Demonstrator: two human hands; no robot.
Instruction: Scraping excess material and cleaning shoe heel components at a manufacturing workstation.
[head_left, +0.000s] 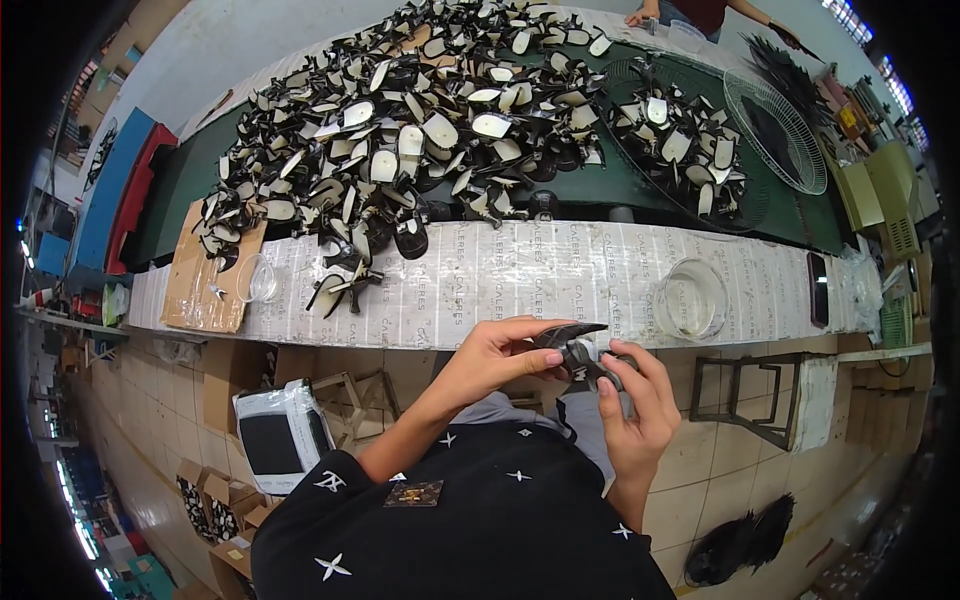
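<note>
Just past the table's near edge, both my hands grip a small glossy black piece (577, 362), shaped like a shoe heel with a thin pointed flap. My left hand (497, 355) pinches its left side between thumb and fingers. Closed around its right side, my right hand (642, 405) has thumb and fingertips on the dark part; a pale bit shows between the hands. Similar heel pieces (440, 130), black with pale U-shaped faces, lie in a large heap over the table beyond.
A clear round container (692, 300) and a phone (818, 290) lie to the right on the paper-covered table edge (500, 280). Cardboard (205, 275) and a clear cup (263, 278) are left. More pieces fill a basket (690, 160). Another person's hand (640, 15) shows far right. A stool (750, 400) stands below.
</note>
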